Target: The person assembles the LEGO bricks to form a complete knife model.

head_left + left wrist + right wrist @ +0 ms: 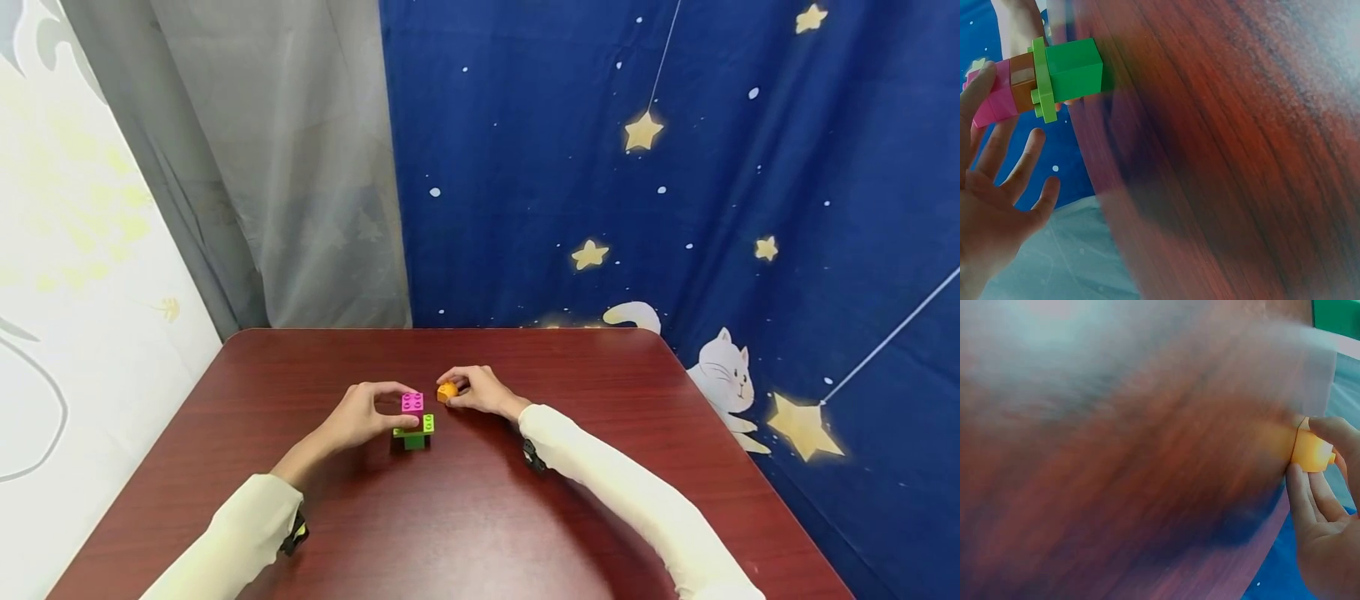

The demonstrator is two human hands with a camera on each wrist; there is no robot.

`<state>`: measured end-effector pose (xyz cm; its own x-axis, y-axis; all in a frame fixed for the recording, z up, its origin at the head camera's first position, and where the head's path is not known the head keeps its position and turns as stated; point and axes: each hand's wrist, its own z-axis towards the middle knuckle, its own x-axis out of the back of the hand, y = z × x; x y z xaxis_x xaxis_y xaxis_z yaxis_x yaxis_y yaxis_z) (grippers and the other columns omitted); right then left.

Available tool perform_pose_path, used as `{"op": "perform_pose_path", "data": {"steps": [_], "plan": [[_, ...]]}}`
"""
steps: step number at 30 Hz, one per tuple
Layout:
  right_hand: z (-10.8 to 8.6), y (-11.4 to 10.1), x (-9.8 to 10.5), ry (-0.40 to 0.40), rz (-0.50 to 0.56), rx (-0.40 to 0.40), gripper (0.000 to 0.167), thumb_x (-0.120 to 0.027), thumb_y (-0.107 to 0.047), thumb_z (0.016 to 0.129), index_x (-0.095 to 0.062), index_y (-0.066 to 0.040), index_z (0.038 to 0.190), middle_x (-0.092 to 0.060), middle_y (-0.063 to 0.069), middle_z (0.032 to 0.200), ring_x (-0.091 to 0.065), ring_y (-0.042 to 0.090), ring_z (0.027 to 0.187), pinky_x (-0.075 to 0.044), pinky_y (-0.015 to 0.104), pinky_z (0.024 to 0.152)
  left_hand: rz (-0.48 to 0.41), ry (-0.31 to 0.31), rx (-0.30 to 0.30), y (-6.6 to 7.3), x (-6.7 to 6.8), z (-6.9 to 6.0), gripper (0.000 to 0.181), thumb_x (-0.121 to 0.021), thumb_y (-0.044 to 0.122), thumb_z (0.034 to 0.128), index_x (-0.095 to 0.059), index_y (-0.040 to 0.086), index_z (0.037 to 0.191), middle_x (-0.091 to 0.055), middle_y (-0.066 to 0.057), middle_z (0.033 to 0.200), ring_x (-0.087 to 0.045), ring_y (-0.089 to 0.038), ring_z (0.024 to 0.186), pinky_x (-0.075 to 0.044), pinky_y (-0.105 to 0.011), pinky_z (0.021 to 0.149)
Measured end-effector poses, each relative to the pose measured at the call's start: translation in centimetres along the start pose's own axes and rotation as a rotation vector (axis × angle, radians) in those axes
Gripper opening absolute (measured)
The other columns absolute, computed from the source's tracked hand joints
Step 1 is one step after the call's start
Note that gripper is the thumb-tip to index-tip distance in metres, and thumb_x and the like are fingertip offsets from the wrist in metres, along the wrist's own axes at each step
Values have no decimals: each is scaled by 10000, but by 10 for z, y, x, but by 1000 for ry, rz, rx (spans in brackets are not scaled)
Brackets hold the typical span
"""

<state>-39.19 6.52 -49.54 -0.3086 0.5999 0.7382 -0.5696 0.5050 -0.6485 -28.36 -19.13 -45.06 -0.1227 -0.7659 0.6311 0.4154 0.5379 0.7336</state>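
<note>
A small stack of toy building bricks stands upright near the table's middle. Its base is a green brick (414, 443), topped by a lime plate (429, 423), then an orange-brown brick (1022, 77) and a pink brick (412, 402). With thumb and fingers on opposite sides, my left hand (362, 415) pinches the pink brick; the other fingers spread apart in the left wrist view. Just right of and beyond the stack, my right hand (482, 392) pinches a yellow-orange brick (1311, 450) at the tabletop. Fingers partly cover that brick in the head view.
Both hands work over a dark red-brown wooden table (480, 517). Behind its far edge hang a grey curtain (322, 167) and a blue curtain (525, 150) with stars. A pale patterned curtain (82, 275) hangs at the left.
</note>
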Motion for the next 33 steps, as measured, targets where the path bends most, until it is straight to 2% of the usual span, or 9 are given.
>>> {"op": "perform_pose_path", "data": {"steps": [8,17,21,25,30,33], "plan": [[-20,-8,1,-45,12,22,365,-827,-38,875,-733,-50,1228,-762,78,1100,-721,189,991,-588,277,860,-7,0,-2,-5,0,0,398,-910,348,812,-761,244,1166,-760,53,1061,-714,-116,966,-585,-363,860],[-35,-18,5,-50,1,71,339,-789,-20,906,-718,-30,1237,-758,87,1076,-730,189,979,-593,295,856,-34,1,-10,-7,-1,2,395,-915,342,806,-765,242,1158,-763,47,1036,-727,-136,963,-588,-470,872],[-36,-25,10,-37,38,85,346,-783,-24,914,-708,-8,1251,-754,99,1080,-739,205,996,-594,327,872,-15,6,-16,-8,-2,2,384,-916,352,804,-771,251,1144,-765,70,1008,-728,-111,946,-587,-412,842],[-34,-34,18,-15,59,96,340,-782,-34,916,-717,-41,1250,-753,82,1089,-741,174,1000,-587,310,883,-17,6,-12,-8,-2,3,387,-916,348,804,-772,242,1148,-768,75,1002,-733,-94,930,-591,-363,822],[-30,-48,30,19,61,120,332,-786,-50,918,-730,-118,1238,-750,62,1107,-742,156,998,-587,310,881,-21,11,-12,-8,-2,3,393,-923,338,796,-774,235,1145,-770,68,1001,-735,-110,938,-592,-452,853],[-26,-55,35,34,52,141,336,-790,-51,915,-727,-121,1238,-748,56,1127,-744,144,991,-590,318,877,-20,12,-12,-8,-2,2,392,-923,336,797,-774,226,1143,-770,61,1005,-732,-131,947,-582,-508,869]]}}
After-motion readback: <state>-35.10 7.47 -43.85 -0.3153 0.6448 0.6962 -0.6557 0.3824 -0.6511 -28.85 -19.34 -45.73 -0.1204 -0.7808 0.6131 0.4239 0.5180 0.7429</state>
